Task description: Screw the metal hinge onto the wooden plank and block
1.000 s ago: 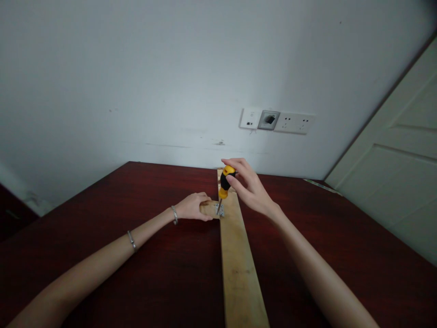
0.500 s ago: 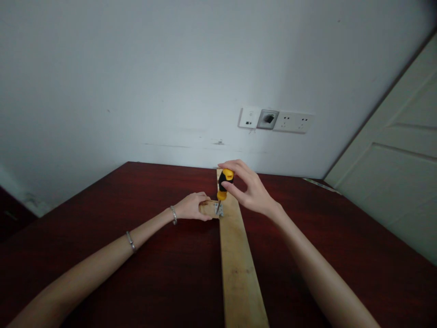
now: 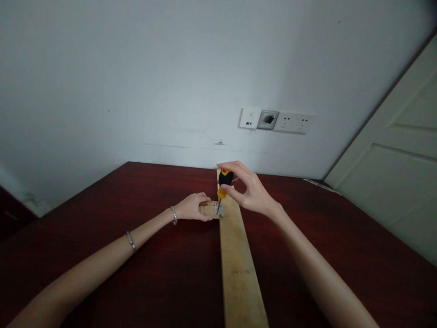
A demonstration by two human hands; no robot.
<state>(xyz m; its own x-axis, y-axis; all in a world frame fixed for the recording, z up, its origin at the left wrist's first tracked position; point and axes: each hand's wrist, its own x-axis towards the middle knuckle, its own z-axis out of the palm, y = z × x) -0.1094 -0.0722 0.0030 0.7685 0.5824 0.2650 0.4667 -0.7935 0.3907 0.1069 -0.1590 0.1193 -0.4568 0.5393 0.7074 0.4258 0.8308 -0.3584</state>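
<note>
My right hand (image 3: 251, 189) is closed around the yellow and black handle of a screwdriver (image 3: 225, 178), thumb in front and fingers over the top. Its shaft slants down to a small silver metal hinge (image 3: 219, 210), where the tip meets the plate. The hinge lies across the seam between a short wooden block (image 3: 207, 209) and a long wooden plank (image 3: 239, 255). My left hand (image 3: 193, 206) grips the short block from its left end, fingers behind and thumb in front. Whether a screw sits under the tip is too small to tell.
A dark red wooden table (image 3: 153, 273) carries the plank, which runs from the wall side toward me. On the white wall behind are sockets (image 3: 293, 122) and a grey outlet box (image 3: 268, 119). A pale panelled door (image 3: 392, 159) stands at the right.
The screwdriver handle has turned in my right hand, showing more of its black side, and the fingers have shifted slightly. My left hand and the wood stay in place.
</note>
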